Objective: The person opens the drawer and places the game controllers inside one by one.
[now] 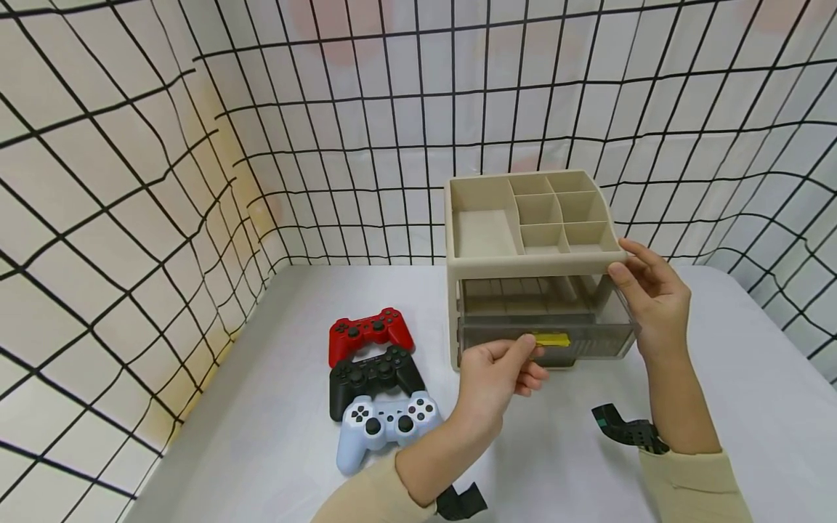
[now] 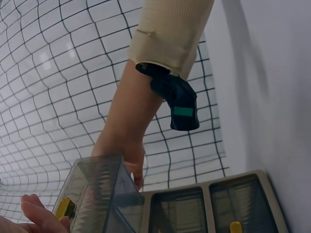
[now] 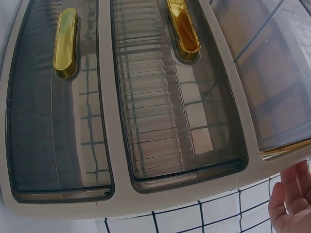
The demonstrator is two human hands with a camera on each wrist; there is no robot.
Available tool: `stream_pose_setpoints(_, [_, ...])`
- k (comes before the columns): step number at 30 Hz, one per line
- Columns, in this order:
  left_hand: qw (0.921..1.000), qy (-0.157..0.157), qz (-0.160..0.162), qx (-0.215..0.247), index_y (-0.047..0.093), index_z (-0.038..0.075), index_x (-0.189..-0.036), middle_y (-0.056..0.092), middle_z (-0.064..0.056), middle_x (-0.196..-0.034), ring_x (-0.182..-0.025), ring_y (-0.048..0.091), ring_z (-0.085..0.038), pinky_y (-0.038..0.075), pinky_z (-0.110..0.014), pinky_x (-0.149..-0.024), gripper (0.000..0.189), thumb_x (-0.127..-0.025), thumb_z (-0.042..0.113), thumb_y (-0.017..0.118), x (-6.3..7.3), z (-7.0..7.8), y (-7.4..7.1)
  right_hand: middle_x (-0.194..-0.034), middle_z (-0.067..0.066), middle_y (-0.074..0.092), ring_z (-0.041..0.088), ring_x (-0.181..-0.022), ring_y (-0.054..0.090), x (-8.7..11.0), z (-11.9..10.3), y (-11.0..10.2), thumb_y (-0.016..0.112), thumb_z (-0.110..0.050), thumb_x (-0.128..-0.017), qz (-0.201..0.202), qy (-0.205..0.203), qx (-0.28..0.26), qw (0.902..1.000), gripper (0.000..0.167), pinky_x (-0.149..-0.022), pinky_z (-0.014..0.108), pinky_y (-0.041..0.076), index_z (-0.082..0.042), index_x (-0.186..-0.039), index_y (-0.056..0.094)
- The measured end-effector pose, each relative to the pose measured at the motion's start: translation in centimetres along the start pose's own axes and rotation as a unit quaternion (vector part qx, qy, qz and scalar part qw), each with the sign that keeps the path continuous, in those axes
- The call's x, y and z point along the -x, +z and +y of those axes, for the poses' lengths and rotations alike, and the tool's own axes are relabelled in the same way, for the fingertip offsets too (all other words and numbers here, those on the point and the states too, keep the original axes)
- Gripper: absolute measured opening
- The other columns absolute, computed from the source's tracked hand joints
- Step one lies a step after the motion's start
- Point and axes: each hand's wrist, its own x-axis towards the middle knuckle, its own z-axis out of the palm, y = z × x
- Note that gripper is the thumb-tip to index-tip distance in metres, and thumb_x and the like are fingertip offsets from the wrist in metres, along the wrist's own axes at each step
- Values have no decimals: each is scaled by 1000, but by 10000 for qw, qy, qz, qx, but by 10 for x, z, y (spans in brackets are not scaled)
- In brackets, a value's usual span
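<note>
A beige desktop organizer [image 1: 536,265] stands at the back right, its top divided into several compartments. Its upper clear grey drawer [image 1: 601,341] is pulled out toward me and looks bare inside. My left hand [image 1: 487,378] pinches the left end of the gold drawer handle [image 1: 552,339], thumb on top. My right hand [image 1: 657,298] holds the organizer's upper right corner, thumb at the front edge and fingers along the side. In the right wrist view, two lower drawers with gold handles [image 3: 65,39] sit closed in the frame.
Left of the organizer, a red game controller [image 1: 369,330], a black one [image 1: 375,374] and a light blue one [image 1: 392,421] lie in a column on the white table [image 1: 261,407]. My left forearm passes close by the blue one. Black wire mesh [image 1: 366,145] surrounds the table's back and sides.
</note>
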Motion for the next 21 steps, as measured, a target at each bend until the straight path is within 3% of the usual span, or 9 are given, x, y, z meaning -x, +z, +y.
stream_pose_setpoints(8, [9999,17,-43,92,72,-9,-85,65,-4,-58,-46,57,-6,46,-15,-46,25,-91,15,68,12,0,2,-100,2,70,13,-91,63,0,1,1,66,6,-89,-8,-179,-136,9997,34,-81,16,49,-2,-122,67])
stream_pose_setpoints(21, [9999,71,-117,75,72,-9,-87,66,-12,-60,-46,56,-6,45,-15,-46,25,-91,14,67,28,-4,0,-98,0,71,10,-88,65,-4,6,-4,66,6,-89,-351,-715,-422,9959,33,-79,14,50,0,-121,67])
